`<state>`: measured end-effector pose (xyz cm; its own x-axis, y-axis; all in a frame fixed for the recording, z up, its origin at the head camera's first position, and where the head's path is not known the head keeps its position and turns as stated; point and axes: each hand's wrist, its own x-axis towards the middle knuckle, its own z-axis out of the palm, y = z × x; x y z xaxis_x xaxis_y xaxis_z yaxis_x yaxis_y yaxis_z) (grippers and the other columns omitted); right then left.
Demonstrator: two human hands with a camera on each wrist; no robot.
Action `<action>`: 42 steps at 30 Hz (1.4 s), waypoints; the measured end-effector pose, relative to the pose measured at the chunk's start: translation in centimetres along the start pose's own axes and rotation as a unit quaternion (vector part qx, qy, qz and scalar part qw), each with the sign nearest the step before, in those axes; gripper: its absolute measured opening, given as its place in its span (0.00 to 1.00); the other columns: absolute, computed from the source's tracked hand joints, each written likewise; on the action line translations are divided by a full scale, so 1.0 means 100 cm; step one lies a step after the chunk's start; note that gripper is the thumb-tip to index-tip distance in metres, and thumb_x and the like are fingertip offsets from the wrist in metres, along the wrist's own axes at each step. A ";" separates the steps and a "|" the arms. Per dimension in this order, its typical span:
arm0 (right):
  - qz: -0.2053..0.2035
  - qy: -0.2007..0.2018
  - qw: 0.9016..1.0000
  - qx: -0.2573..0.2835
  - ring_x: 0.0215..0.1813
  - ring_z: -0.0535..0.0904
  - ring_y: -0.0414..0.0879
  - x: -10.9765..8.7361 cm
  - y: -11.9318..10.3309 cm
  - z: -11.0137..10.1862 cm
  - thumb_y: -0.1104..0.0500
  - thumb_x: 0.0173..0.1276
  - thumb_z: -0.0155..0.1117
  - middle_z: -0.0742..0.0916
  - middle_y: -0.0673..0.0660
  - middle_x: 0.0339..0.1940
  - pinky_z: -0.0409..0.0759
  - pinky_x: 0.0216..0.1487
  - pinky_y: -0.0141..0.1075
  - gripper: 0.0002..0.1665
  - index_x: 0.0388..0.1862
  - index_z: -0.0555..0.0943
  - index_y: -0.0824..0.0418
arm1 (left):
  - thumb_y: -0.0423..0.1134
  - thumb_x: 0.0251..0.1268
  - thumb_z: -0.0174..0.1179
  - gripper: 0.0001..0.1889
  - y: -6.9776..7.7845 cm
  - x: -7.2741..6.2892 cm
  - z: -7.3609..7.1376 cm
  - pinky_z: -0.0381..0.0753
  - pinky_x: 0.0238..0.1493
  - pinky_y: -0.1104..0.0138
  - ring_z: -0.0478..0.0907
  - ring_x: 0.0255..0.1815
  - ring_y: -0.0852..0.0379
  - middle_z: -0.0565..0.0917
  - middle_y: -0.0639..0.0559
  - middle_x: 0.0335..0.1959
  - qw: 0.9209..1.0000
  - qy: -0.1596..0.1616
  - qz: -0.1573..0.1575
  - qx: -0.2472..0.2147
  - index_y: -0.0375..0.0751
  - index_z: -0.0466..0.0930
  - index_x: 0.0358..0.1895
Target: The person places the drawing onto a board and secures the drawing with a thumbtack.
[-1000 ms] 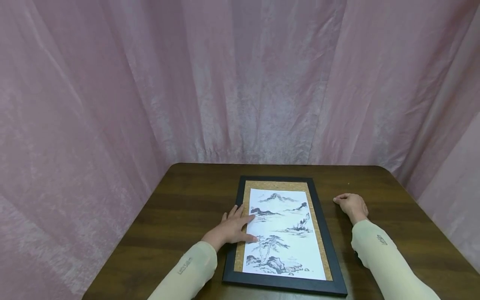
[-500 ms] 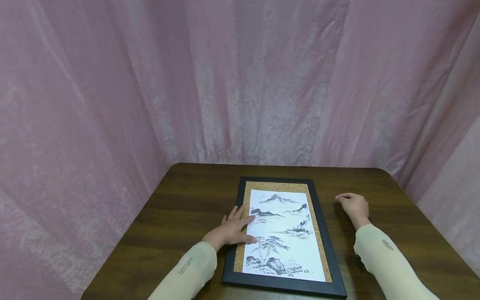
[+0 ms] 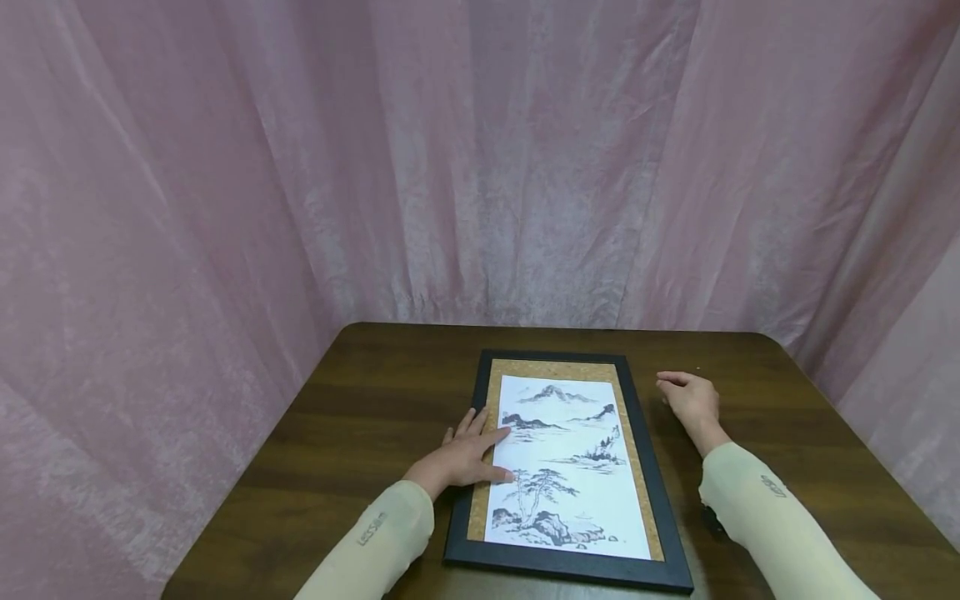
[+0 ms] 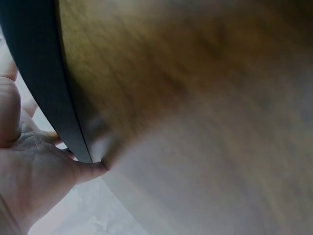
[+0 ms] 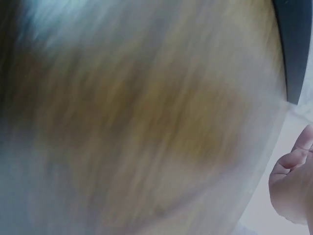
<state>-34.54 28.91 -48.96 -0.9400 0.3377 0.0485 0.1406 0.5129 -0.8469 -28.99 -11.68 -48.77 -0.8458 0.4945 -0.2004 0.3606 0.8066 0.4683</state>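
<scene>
A black-framed cork board lies flat on the brown table. On its cork rests a white sheet printed with an ink landscape of mountains, trees and rocks. My left hand is spread across the board's left side, its thumb and index fingertip over the sheet's left edge. In the left wrist view the black frame crosses the palm. My right hand is beyond the frame's right side, apart from it. Its fingers bend toward the thumb; whether something tiny is between them is too small to tell.
The brown wooden table has rounded far corners. A tiny pale speck lies on it beyond the right hand. Pink velvet curtains hang close behind the table and along both sides.
My right hand has shifted a little left and away from me, toward the board's upper right. The left hand, board and sheet have stayed put.
</scene>
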 end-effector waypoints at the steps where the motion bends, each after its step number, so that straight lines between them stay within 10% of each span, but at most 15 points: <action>1: 0.000 0.001 1.000 0.000 0.42 0.84 0.49 0.001 -0.001 0.001 0.52 0.75 0.60 0.87 0.63 0.49 0.76 0.38 0.35 0.21 0.60 0.82 0.62 | 0.68 0.60 0.61 0.44 0.000 0.000 0.000 0.38 0.71 0.35 0.29 0.80 0.42 0.38 0.44 0.82 1.000 0.000 0.000 0.000 0.59 0.57 0.78; 22: -0.055 -0.062 0.995 0.050 0.41 0.85 0.55 -0.001 -0.040 0.047 0.58 0.73 0.62 0.87 0.65 0.47 0.82 0.38 0.37 0.19 0.57 0.82 0.68 | 0.67 0.61 0.61 0.44 0.004 -0.003 -0.003 0.39 0.71 0.35 0.29 0.80 0.42 0.38 0.44 0.81 1.000 0.000 0.001 0.001 0.58 0.58 0.78; 42: -0.016 -0.153 0.987 0.038 0.28 0.81 0.41 0.002 -0.077 0.093 0.63 0.70 0.64 0.88 0.61 0.37 0.79 0.29 0.32 0.15 0.52 0.84 0.70 | 0.66 0.63 0.60 0.43 0.005 -0.006 -0.004 0.38 0.71 0.35 0.29 0.80 0.42 0.38 0.44 0.82 1.000 -0.006 0.000 0.001 0.59 0.57 0.79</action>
<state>-38.67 17.74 -47.37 -0.9952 0.0614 -0.0760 0.0957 0.4556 -0.8850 -28.47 -11.72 -48.08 -0.8415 0.4978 -0.2100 0.3613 0.8075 0.4664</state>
